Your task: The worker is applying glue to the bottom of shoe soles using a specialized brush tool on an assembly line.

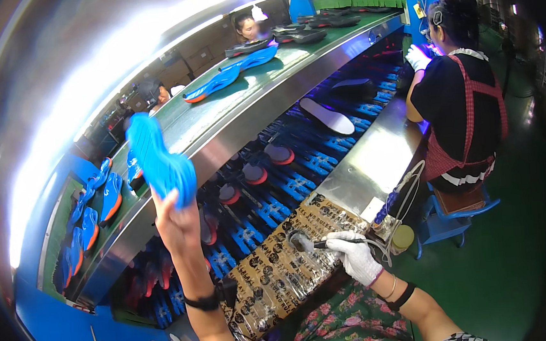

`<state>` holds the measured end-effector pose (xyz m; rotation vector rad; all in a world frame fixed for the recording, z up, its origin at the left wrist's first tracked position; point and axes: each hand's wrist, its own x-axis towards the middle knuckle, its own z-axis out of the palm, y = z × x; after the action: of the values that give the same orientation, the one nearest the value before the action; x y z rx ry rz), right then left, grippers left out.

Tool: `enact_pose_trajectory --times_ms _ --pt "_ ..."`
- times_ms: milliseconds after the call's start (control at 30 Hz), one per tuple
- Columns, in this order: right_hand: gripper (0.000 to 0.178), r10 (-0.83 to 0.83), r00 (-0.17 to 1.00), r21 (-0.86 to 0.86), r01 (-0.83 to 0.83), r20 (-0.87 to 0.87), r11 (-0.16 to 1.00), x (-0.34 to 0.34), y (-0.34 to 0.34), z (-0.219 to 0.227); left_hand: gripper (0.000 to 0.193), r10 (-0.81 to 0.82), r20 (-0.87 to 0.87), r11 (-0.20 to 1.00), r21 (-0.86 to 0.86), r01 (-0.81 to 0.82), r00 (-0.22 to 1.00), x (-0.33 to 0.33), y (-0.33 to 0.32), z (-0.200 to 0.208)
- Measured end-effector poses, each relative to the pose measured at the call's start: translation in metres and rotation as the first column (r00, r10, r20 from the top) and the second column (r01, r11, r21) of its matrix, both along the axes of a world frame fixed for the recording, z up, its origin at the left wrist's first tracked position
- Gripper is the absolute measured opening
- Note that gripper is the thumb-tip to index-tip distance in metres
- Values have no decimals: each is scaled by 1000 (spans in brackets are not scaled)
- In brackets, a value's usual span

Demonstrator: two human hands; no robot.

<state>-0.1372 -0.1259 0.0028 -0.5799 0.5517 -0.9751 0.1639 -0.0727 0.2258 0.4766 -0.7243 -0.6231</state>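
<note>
My bare left hand (179,219) is closed on the lower end of a blue shoe sole (161,157). Raised at the near edge of the upper green conveyor belt (259,75), the sole stands almost upright and is slightly blurred. In a white glove, my right hand (355,259) grips the dark handle of a brush (301,240). The brush head is over the ledge covered in brown printed wrap (268,270) in front of me. Whether its bristles touch the ledge I cannot tell.
Blue and orange soles (230,74) and black soles (301,35) lie on the upper belt; more blue soles (91,226) lie at its left end. Under it, a lower rack (275,193) carries several pieces. A co-worker (456,92) sits at the right on a blue stool (450,220).
</note>
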Motion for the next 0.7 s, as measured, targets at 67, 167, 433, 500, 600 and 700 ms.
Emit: enact_pose_trajectory --times_ms 67,167,433,500,600,700 --pt "15 0 1000 -11 0 4 1000 1 1 0 62 -11 22 995 102 9 1000 -14 38 -34" --pt "14 13 998 5 -14 62 1000 -3 0 6 68 -24 33 986 165 18 999 -34 77 -108" --pt "22 95 994 -236 -106 -59 966 1 25 63 81 -348 -301 663 591 460 888 -113 113 -258" --pt "22 33 983 -465 -114 -178 878 9 30 64 84 -513 -389 699 329 635 766 -115 107 -292" --pt "19 -102 945 -709 -158 -309 688 13 30 71 109 -533 -699 701 -49 712 476 -124 94 -279" --pt "21 -106 946 -695 -146 -306 704 18 27 68 120 -605 -723 692 -270 670 333 -138 78 -245"
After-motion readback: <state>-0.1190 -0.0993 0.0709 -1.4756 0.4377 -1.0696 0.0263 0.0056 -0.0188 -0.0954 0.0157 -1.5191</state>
